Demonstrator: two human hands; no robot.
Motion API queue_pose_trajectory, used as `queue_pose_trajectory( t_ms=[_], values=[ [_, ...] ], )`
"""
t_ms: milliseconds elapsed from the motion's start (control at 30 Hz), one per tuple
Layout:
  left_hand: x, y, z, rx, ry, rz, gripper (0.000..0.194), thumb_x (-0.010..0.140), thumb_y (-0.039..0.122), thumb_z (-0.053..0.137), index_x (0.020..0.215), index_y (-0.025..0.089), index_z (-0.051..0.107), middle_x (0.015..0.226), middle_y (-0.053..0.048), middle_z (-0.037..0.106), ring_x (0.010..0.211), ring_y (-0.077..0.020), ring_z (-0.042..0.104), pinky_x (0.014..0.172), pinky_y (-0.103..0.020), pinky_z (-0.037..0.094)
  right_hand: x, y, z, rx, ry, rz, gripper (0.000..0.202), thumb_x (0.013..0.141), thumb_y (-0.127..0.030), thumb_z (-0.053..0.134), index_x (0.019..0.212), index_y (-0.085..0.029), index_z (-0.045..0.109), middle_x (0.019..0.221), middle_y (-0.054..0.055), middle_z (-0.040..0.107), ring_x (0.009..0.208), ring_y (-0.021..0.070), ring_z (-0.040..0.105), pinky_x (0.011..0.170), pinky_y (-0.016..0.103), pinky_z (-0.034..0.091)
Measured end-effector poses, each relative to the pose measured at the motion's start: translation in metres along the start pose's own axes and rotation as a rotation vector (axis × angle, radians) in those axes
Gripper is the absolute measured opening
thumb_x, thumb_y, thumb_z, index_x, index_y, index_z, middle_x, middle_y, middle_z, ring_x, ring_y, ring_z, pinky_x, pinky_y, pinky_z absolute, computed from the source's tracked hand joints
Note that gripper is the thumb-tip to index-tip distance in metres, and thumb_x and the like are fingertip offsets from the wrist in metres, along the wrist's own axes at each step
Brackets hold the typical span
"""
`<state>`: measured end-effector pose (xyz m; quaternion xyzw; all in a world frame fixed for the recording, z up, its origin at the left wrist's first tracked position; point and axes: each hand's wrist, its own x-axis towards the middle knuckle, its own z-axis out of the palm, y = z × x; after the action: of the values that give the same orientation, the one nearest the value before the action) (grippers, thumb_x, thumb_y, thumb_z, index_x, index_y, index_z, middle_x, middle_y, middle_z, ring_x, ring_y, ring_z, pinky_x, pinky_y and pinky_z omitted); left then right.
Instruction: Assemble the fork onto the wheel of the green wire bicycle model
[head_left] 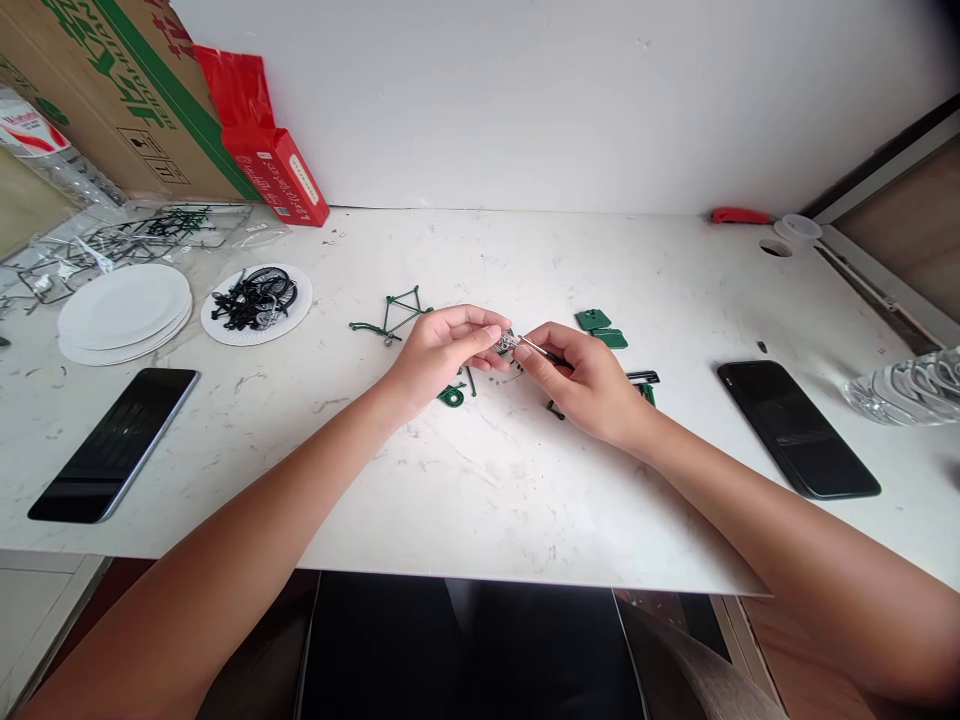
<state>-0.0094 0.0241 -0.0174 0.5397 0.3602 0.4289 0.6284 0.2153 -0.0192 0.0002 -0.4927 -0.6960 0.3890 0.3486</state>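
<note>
My left hand (442,352) pinches a small silver metal part (504,343) between thumb and fingers over the middle of the white table (480,500). My right hand (589,380) grips a thin screwdriver (541,350) whose tip touches that part. Beside the left hand lies a green bicycle-like frame (395,315). A small green wheel piece (451,396) sits under the left hand. Two green flat pieces (601,328) lie just behind the right hand.
A paper plate (256,303) with several black parts and a stack of paper plates (124,312) stand at the left. Black phones lie at the left (112,442) and right (796,428). A red box (274,170), cardboard box (112,90) and plastic sprues (135,235) fill the back left. A clear bottle (907,385) lies far right.
</note>
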Motion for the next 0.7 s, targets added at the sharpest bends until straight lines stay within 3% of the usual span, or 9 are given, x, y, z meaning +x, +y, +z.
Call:
queue_pose_trajectory(
  t_ms=[700],
  values=[
    [-0.0033,-0.0002,-0.0014,0.026,-0.046,0.007,0.016,0.100,0.029,0.086,0.113,0.019,0.086,0.099,-0.007,0.087,0.082,-0.0181,0.085,0.085,-0.034,0.064,0.0000,0.0013,0.0002,-0.038,-0.025,0.013,0.040,0.113,-0.057,0.063,0.096,-0.022,0.071,0.072,-0.002,0.056,0.060,0.0129,0.042,0.056,0.033,0.033]
  ],
)
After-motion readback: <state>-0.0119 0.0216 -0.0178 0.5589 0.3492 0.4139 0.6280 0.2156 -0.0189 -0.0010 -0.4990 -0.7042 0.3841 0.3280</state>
